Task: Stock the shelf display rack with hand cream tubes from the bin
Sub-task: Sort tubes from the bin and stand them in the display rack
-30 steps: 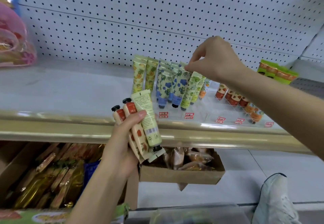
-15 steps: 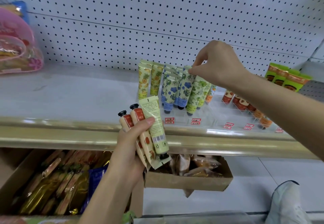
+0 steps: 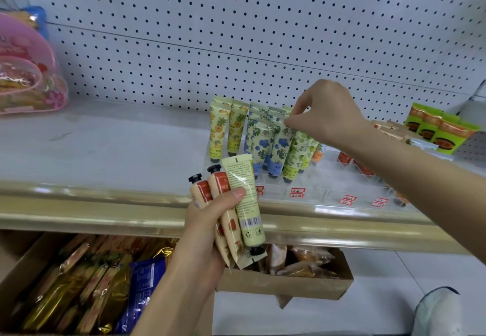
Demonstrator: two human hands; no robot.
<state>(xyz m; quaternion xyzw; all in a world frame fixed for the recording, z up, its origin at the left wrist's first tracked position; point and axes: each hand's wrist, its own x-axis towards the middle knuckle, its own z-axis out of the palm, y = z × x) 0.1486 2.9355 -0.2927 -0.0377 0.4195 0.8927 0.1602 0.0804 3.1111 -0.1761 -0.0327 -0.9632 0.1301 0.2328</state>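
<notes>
A clear acrylic display rack sits on the white shelf, holding upright hand cream tubes: yellow pineapple ones, blue-flower ones, green-leaf ones and orange ones at the right. My right hand pinches the top edge of a blue-flower tube in the rack. My left hand, in front of the shelf edge, grips three tubes: two peach ones with black caps up and one pale green one with its cap down.
A pink packaged toy stands at the shelf's left. Green boxes sit at the far right. Below the shelf, cardboard boxes hold snack packets. Pegboard backs the shelf. A shoe shows bottom right.
My right hand stays pinched at the top of the blue-flower tube, lowering slightly into the rack. My left hand keeps its three tubes; the view has shifted a little.
</notes>
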